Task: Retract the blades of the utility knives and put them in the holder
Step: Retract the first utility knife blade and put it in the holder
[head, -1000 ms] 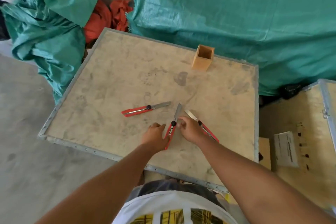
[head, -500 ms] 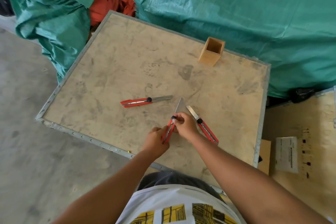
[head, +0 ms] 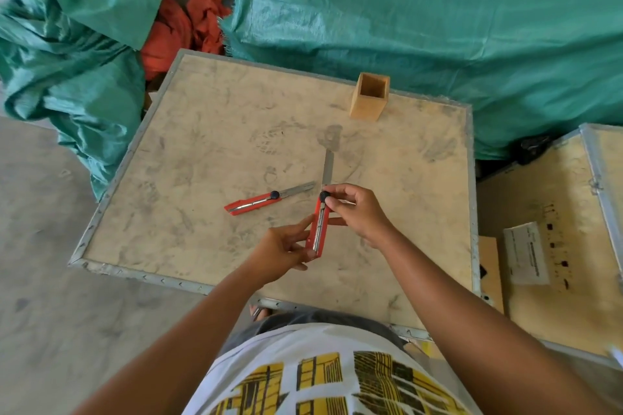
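I hold a red utility knife lifted above the wooden crate top, its long blade out and pointing away from me. My left hand grips the rear of its handle. My right hand pinches the black slider knob at the front of the handle. A second red utility knife lies on the crate to the left, blade extended to the right. A third knife seen earlier is hidden under my right hand. The square wooden holder stands empty near the far edge.
Green tarpaulin covers bulky things behind and to the left of the crate, with orange cloth between. Another wooden crate with a white label stands at the right. Concrete floor lies to the left.
Both hands have lifted the middle knife off the crate top and turned it to point straight away. My right hand now covers the third knife. The camera view has shifted.
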A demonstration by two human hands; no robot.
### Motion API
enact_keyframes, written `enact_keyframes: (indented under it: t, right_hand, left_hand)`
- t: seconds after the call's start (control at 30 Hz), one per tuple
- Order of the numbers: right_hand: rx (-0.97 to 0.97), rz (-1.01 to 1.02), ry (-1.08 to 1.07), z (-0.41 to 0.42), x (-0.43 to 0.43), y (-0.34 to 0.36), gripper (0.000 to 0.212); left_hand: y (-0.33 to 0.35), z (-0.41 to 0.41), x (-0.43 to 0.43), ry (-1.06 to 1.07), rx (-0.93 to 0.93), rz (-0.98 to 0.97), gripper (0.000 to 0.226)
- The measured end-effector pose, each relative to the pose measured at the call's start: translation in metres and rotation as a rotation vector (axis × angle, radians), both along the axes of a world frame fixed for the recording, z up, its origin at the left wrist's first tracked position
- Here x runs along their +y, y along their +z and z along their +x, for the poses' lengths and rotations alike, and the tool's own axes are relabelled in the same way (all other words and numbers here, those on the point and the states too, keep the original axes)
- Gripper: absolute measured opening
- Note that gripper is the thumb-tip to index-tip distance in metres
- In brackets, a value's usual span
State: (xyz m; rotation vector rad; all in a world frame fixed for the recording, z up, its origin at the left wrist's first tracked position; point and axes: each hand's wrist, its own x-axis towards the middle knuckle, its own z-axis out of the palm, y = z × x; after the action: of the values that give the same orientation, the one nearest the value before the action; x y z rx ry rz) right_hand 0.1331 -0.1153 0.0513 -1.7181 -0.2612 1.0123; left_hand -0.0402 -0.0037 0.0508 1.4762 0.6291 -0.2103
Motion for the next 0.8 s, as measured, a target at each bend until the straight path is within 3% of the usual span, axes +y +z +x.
enact_keyframes:
  t: [0.33,0.63,0.8]
  right_hand:
    - [-0.081,0.074,0.066,-0.01,0.001,0.033,0.024]
    - [-0.419,-0.003,0.179,-0.012,0.009,0.047,0.024]
    - [-0.425,-0.037,0.274,-0.017,0.011,0.047,0.026]
  left_hand:
    - [0.02,0.0,0.029,0.071,-0.136,-0.151,0.061]
    - [0.028,0.016,0.047,0.077,-0.209,-0.243,0.049]
    - [0.028,0.018,0.052,0.115,-0.224,-0.27,0.049]
